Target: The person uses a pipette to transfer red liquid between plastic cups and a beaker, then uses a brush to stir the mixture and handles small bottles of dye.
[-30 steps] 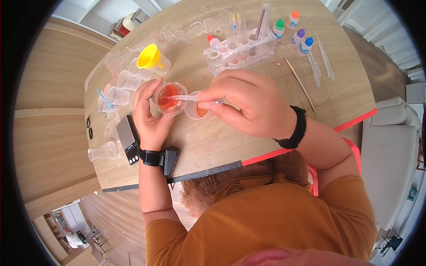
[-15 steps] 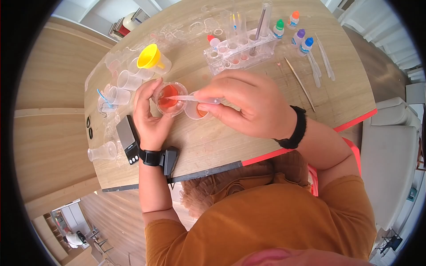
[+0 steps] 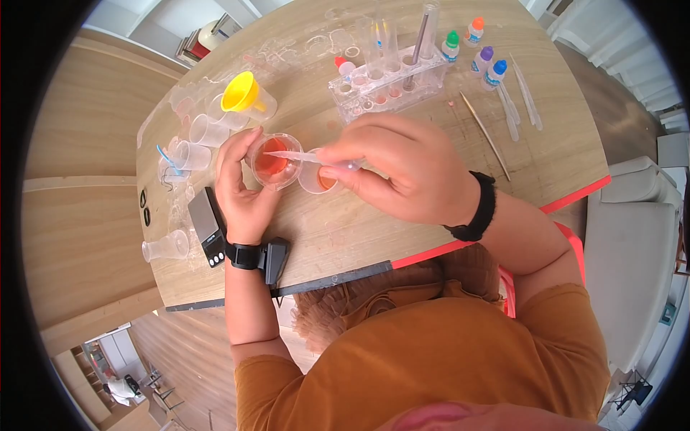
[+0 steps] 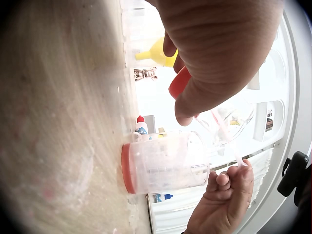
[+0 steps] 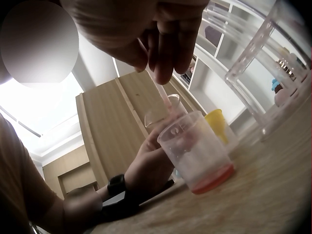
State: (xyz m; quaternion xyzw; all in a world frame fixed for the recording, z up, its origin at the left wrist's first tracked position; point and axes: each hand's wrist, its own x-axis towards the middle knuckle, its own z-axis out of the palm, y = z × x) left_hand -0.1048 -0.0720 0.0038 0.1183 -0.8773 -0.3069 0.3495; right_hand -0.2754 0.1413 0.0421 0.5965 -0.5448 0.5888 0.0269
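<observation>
My left hand (image 3: 243, 188) grips a clear plastic cup (image 3: 290, 178) with red liquid (image 3: 273, 164) inside; the left wrist view shows it raised above the table. Between thumb and fingers, my right hand (image 3: 406, 169) pinches a translucent plastic dropper (image 3: 298, 155). Its thin tip points left into the mouth of the held cup. Close beside that cup, a second clear cup (image 5: 195, 148) stands upright on the table, a shallow layer of red liquid (image 4: 127, 168) at its bottom. In the head view my right fingers and the dropper overlap this second cup.
Beyond the hands stands a clear test tube rack (image 3: 392, 90) with tubes. Several dropper bottles (image 3: 494, 75) and spare droppers (image 3: 528, 93) lie right, near a thin stick (image 3: 485, 136). Left are a yellow funnel (image 3: 243, 92) in a cup, more cups (image 3: 208, 131), a scale (image 3: 208, 224) and a flask (image 3: 167, 246).
The dropper's tip has shifted slightly toward the far side of the held cup, its angle changing a little. Both hands stay nearly in place, with the same holds.
</observation>
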